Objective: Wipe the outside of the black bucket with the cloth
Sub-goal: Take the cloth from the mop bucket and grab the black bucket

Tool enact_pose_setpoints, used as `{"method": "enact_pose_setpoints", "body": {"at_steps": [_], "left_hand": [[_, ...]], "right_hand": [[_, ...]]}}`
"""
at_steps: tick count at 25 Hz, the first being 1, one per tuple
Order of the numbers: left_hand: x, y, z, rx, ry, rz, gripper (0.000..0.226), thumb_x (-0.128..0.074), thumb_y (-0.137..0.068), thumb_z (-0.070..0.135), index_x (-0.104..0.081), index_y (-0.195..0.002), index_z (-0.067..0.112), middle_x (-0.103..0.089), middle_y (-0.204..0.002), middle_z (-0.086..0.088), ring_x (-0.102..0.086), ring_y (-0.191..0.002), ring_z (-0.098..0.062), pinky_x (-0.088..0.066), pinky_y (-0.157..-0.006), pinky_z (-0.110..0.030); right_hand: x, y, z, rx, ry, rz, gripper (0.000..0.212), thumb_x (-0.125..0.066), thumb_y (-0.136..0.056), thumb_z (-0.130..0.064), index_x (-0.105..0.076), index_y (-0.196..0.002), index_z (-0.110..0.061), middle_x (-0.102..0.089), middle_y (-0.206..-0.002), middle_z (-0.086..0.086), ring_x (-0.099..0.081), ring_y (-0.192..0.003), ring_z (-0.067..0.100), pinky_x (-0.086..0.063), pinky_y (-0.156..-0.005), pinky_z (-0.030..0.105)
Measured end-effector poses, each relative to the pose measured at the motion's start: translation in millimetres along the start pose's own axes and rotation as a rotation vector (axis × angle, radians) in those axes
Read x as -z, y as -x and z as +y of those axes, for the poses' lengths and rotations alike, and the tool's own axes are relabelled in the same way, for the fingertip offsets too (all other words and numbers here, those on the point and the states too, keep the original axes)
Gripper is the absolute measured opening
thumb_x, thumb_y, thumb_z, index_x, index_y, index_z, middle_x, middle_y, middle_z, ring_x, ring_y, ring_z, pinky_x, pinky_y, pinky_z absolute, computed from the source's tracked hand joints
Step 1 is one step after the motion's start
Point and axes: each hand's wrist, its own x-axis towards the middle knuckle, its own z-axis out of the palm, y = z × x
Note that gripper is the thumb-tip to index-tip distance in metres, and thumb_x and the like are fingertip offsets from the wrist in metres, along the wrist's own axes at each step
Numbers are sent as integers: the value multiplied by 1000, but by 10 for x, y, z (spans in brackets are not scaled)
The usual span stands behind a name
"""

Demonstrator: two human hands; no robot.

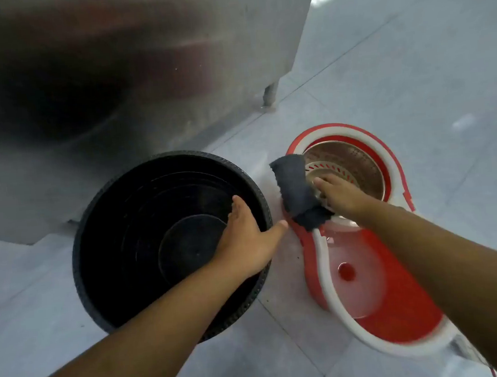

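Observation:
The black bucket (pixel 131 227) stands on the grey tile floor at centre left, round, with a studded rim and an empty dark inside. My left hand (pixel 246 239) rests on its right rim, fingers inside and thumb pointing out over the edge. A dark grey cloth (pixel 296 192) hangs just right of the bucket, held by my right hand (pixel 341 194) over the red mop bucket. The cloth is apart from the black bucket.
A red and white spin mop bucket (pixel 366 268) with a metal wringer basket (pixel 352 165) stands to the right. A steel cabinet (pixel 114 80) on a leg (pixel 271 92) fills the upper left. Grey tile floor (pixel 410 71) extends to the right and front.

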Motion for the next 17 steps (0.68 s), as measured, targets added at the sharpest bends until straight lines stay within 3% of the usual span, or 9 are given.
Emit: {"method": "enact_pose_setpoints", "body": {"at_steps": [4, 7, 9, 12, 14, 17], "left_hand": [[-42, -298, -142, -9, -38, -111, 97, -57, -89, 40, 6, -159, 15, -42, -153, -15, -46, -135, -30, -42, -109, -38], [-78, -353, -122, 26, 7, -148, 83, -58, -85, 34, -18, -153, 9, -60, -118, -16, -63, -100, -31, -59, -77, -40], [-85, -297, -106, 51, 44, -179, 68, -58, -85, 28, -30, -143, 3, -57, -98, -14, -61, -81, -29, -58, -65, -39], [-66, -53, -77, 25, -31, -125, 23, -57, -86, 18, -48, -103, 5, -50, -85, -10, -49, -68, -22, -48, -55, -31], [1, 143, -64, 35, -145, -38, 26, -57, -85, 18, -51, -106, 5, -53, -99, -12, -50, -79, -23, -42, -62, -29], [96, 343, -181, 68, -166, 45, 47, -52, -86, 17, -47, -130, 1, -49, -131, -18, -50, -115, -35, -46, -92, -37]], "right_hand": [[-88, -432, 137, -204, -297, -240, 56, -54, -88, -54, -61, -122, -10, -69, -119, 11, -64, -112, 29, -49, -101, 46], [29, -544, 151, -233, -311, -294, 56, -61, -87, -51, -57, -122, -8, -63, -118, 10, -58, -113, 29, -51, -89, 41], [164, -473, 64, -211, -300, -308, 51, -66, -86, -42, -57, -123, -7, -64, -116, 12, -59, -109, 32, -50, -86, 42], [368, -163, -193, -105, -358, -267, 39, -66, -87, -28, -59, -119, -6, -70, -106, 17, -65, -98, 33, -51, -89, 42], [532, 201, -476, -27, -488, -231, 30, -66, -85, -20, -60, -109, -3, -68, -94, 17, -65, -83, 30, -54, -78, 38], [710, 812, -728, 111, -780, -177, 19, -61, -86, -10, -52, -101, -4, -60, -87, 15, -61, -75, 28, -58, -69, 38]]}}
